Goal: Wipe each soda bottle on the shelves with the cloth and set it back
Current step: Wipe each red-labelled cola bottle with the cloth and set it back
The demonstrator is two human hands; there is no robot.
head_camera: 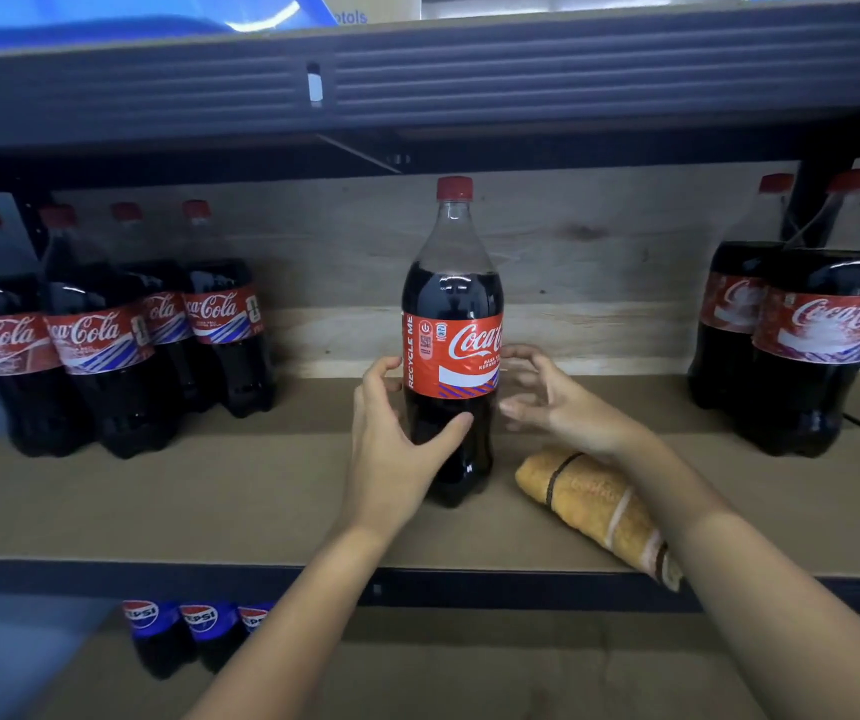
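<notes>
A tall cola bottle (451, 324) with a red cap and red label stands upright alone in the middle of the middle shelf (209, 501). My left hand (396, 439) curls round its lower left side, thumb across the front. My right hand (547, 397) hovers just right of the bottle with loosely spread fingers, apart from it and holding nothing. A folded orange cloth (599, 506) with dark and pale stripes lies on the shelf under my right forearm, near the front edge.
Several cola bottles (105, 335) stand grouped at the left of the shelf, two more cola bottles (802, 335) at the right. Pepsi bottles (194, 631) stand on the lower shelf. The upper shelf's dark beam (469, 80) overhangs close above the bottle caps.
</notes>
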